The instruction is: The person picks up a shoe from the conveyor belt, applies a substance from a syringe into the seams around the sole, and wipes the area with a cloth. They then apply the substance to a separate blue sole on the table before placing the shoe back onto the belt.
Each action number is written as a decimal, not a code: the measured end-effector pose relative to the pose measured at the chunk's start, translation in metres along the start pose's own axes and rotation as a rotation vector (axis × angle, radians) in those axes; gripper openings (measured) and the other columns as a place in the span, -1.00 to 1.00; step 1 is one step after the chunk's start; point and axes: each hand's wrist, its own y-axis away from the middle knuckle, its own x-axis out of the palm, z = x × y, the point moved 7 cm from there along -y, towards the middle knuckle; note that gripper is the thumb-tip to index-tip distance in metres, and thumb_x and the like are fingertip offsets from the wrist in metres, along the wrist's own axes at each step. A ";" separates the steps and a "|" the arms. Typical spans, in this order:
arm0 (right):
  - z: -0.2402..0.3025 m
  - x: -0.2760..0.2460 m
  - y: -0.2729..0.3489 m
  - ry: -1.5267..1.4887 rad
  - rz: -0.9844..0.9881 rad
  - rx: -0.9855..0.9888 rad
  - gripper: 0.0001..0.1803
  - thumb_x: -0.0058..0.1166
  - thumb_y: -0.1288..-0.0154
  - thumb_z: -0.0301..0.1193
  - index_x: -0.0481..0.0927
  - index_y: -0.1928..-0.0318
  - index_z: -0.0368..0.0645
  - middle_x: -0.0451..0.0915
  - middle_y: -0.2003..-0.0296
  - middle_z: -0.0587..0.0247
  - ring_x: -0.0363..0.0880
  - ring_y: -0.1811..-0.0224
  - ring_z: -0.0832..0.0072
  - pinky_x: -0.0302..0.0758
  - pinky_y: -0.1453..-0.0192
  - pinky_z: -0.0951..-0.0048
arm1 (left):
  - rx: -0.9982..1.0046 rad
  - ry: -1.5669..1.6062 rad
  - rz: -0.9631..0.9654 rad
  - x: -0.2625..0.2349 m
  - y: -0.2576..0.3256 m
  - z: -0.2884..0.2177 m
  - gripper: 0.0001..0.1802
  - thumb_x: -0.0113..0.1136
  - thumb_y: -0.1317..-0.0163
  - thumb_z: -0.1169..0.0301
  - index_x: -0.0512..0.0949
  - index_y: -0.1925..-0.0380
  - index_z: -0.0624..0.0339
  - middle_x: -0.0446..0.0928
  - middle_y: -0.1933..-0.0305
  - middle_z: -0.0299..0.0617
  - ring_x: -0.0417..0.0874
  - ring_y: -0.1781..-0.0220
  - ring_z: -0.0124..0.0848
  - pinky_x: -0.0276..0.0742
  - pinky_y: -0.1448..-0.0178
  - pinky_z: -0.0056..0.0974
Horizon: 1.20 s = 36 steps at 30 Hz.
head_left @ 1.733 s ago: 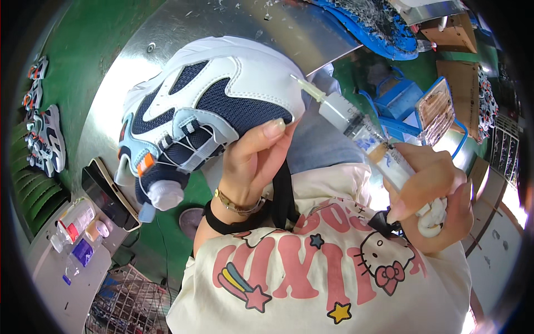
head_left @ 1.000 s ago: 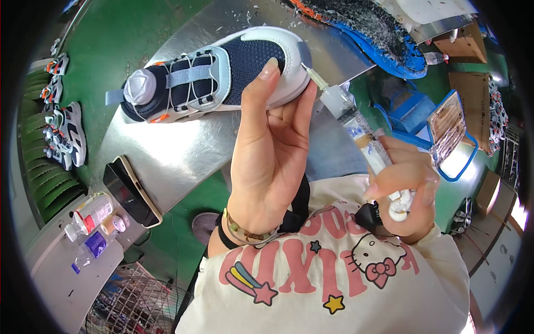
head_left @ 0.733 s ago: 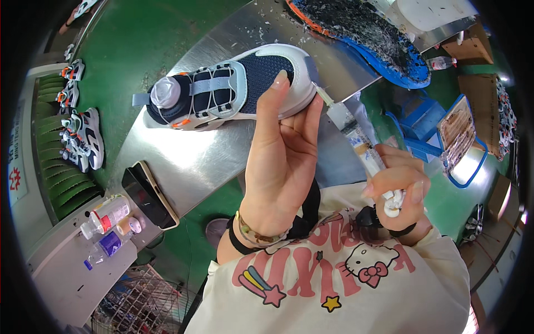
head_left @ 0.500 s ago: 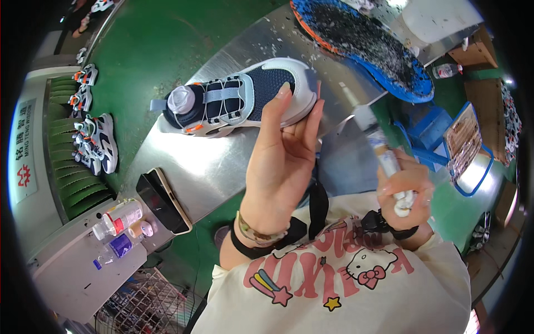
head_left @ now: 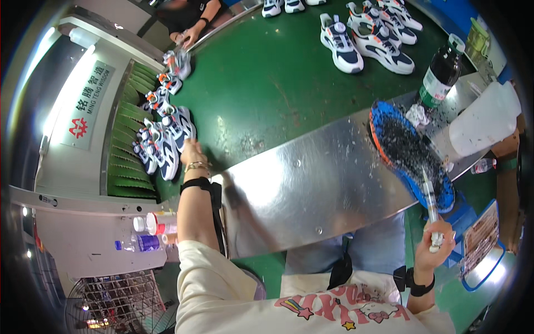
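Note:
Far out to the left, my left hand [head_left: 192,155] is closed on the toe of a white and navy sneaker [head_left: 179,123], which sits beside several similar shoes [head_left: 161,149] on the green surface. The arm hides part of what lies beneath it. On the right, my right hand [head_left: 436,245] grips a clear syringe [head_left: 430,196] with whitish contents at its lower end. The syringe points away from me, its thin tip over a blue shoe-sole-shaped tray [head_left: 379,123] with an orange edge, covered in black crumbs.
A metal table [head_left: 300,189] lies before me, with a green surface [head_left: 261,106] beyond. More sneakers [head_left: 342,47] stand at the far right. A dark drink bottle [head_left: 442,72] and white jug [head_left: 484,122] stand behind the tray. Across the far left, a co-worker's hand [head_left: 192,36] is near shoes.
My left hand has carried the sneaker from above the metal table to the shoes on the left. My right hand still holds the syringe, now lower and further right. The view has shifted.

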 end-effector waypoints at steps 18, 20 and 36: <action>-0.021 -0.036 -0.030 -0.262 -0.259 0.832 -0.38 -0.52 -0.38 0.00 0.42 0.49 -0.26 0.34 0.81 0.17 0.25 0.84 0.52 0.11 0.75 0.57 | -0.558 -0.073 0.837 0.374 0.337 0.155 -0.55 0.19 -0.11 0.21 0.38 0.08 0.25 0.40 0.05 -0.09 0.43 0.00 -0.27 0.58 0.05 -0.23; -0.009 -0.039 -0.028 -0.324 -0.216 0.778 -0.36 -0.53 -0.38 0.00 0.42 0.51 -0.27 0.33 0.82 0.18 0.23 0.83 0.53 0.10 0.73 0.56 | -0.311 -0.081 1.203 0.368 0.279 0.144 -0.64 0.06 -0.22 0.31 0.37 0.05 0.28 0.39 0.00 -0.11 0.44 -0.02 -0.30 0.50 -0.08 -0.27; -0.007 -0.010 -0.054 -0.055 0.100 0.426 -0.50 -0.34 -0.39 -0.23 0.51 0.48 -0.37 0.34 0.73 0.35 0.24 0.71 0.70 0.18 0.62 0.62 | -0.243 -0.805 0.699 -0.157 0.368 -0.014 -0.60 -0.02 -0.23 0.44 0.31 -0.07 0.34 0.39 -0.04 -0.05 0.46 0.03 -0.26 0.46 0.11 -0.31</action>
